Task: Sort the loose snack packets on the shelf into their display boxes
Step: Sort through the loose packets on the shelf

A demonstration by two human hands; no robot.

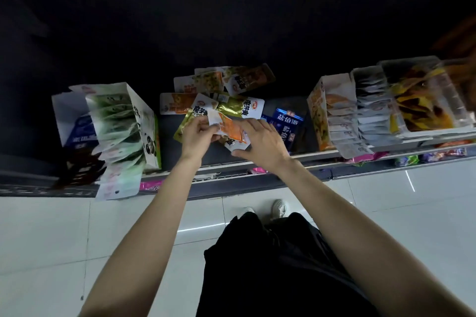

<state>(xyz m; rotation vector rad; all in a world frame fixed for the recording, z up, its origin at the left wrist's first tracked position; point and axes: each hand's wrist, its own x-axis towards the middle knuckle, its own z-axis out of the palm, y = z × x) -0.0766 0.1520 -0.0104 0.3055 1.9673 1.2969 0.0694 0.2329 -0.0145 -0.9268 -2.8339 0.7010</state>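
Orange-and-white packet [230,128], gold packet [233,105], blue packet [287,121], green-white panda-printed box [146,123]

A glossy white tiled floor [51,239] is seen below, crossed by thin grout lines and marked by streaks of reflected light. A dark shelf [231,159] with a pale front edge is run across the view. The space above and behind it is left in deep shadow, and little can be made out there.
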